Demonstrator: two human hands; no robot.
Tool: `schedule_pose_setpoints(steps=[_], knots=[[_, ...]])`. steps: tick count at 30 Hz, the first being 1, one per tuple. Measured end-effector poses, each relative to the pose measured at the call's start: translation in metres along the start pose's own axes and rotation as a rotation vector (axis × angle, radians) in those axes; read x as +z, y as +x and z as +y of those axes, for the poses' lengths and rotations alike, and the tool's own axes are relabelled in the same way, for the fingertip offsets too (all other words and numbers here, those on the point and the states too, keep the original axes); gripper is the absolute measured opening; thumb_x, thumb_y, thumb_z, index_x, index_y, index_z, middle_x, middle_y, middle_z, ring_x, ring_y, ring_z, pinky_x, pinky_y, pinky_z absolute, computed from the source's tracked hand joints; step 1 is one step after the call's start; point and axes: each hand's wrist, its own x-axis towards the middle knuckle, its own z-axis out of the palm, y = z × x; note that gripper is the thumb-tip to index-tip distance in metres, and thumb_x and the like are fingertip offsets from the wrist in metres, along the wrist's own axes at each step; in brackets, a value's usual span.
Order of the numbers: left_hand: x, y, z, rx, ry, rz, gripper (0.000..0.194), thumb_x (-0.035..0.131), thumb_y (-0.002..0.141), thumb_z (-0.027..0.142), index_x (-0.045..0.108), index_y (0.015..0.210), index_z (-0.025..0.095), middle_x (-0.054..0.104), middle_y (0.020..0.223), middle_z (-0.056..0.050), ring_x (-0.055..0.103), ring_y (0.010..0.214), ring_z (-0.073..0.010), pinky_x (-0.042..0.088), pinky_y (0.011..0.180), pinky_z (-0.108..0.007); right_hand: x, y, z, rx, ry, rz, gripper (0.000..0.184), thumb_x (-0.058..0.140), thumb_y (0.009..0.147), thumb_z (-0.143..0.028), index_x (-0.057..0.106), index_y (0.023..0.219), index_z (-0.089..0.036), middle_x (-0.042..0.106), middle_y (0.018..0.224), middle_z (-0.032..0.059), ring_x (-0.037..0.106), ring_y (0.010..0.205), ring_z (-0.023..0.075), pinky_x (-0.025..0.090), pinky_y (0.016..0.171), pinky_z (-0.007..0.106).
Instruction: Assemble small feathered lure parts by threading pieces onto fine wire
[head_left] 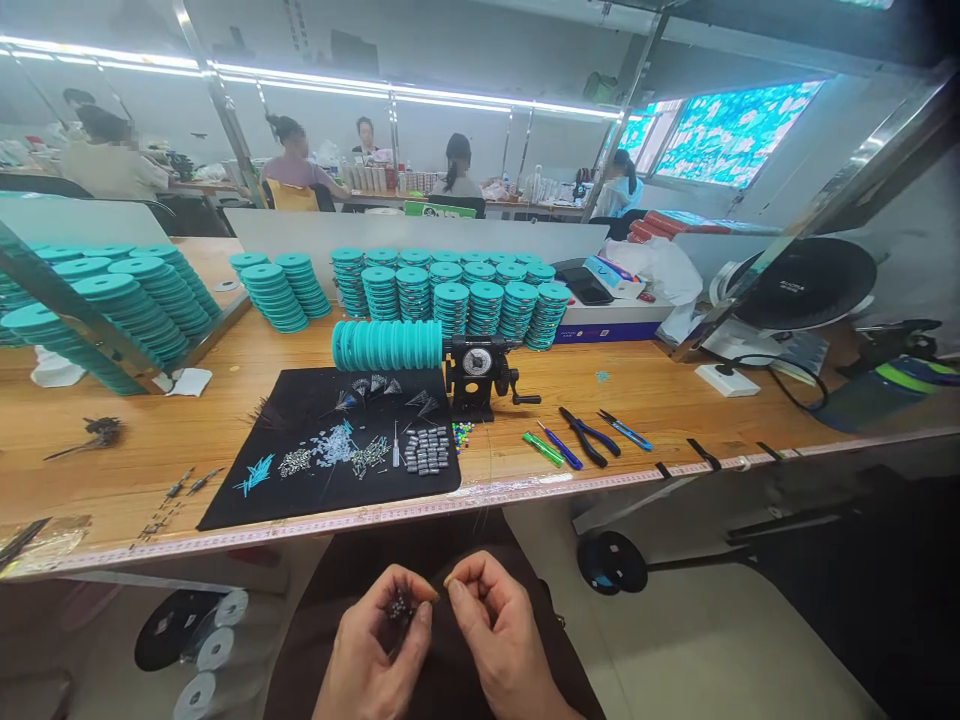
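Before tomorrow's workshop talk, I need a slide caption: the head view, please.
Left hand cradling a dark bundle beside the right hand, before a bench of teal spools.

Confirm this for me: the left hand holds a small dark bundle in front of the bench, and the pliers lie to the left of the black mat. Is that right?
Not quite: the pliers lie to the right of the black mat, as the head view shows. The left hand does hold a small dark bundle in front of the bench.
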Motion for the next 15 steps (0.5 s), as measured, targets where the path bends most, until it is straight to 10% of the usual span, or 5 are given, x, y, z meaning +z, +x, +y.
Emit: schedule_pose_setpoints(steps=[6,15], knots=[[-0.01,0.001,-0.01,0.038,0.156,-0.038,0.017,0.064,0.078,0.032,0.063,0.068,0.019,0.061,0.059,0.001,0.052,0.049,-0.0114,0.043,0.047,-0.018,0.002,-0.003,-0.001,-0.11,-0.189,-0.036,0.019,0.05,0.092,-0.034,0.057,0.087,-0.018,0.045,0.068,-0.0024,0.041,0.06,0.0131,0.033,0.056,0.025],[-0.031,0.002,-0.014,-0.033,0.175,-0.078,0.027,0.072,0.072,0.047,0.067,0.071,0.02,0.063,0.059,0.001,0.059,0.052,-0.0146,0.05,0.049,-0.018,0.01,-0.005,0.008,-0.71,-0.723,0.071,0.014,0.05,0.08,-0.014,0.057,0.09,-0.018,0.059,0.068,-0.0026,0.051,0.057,0.0126,0.029,0.065,0.03]])
